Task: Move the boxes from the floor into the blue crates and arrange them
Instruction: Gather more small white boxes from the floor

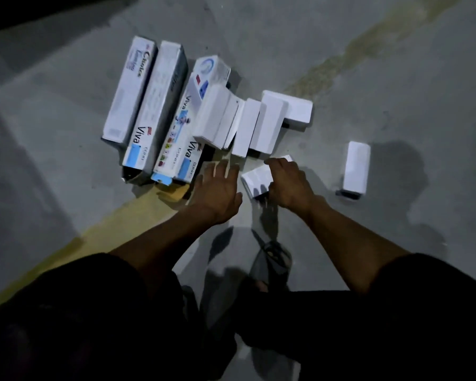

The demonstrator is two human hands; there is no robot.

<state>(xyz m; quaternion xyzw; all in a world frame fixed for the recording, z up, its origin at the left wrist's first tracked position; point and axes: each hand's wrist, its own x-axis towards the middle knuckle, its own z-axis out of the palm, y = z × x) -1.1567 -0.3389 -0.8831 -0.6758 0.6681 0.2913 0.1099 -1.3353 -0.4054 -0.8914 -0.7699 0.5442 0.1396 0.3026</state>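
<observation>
Several boxes lie on the concrete floor. Three long printed boxes [151, 111] sit side by side at the left. Beside them stands a cluster of plain white boxes [248, 125]. My right hand [289, 182] grips a small white box [256, 180] lying just below the cluster. Left of that box, my left hand [217, 188] reaches forward with fingers spread and straight, over the floor near the white cluster's front edge, holding nothing. One white box [356, 166] stands alone at the right. No blue crate is in view.
A yellow painted line [99, 235] runs diagonally across the grey floor under the long boxes. My dark-clothed knees fill the bottom of the view, with a sandalled foot [270, 265] between them. The lighting is dim.
</observation>
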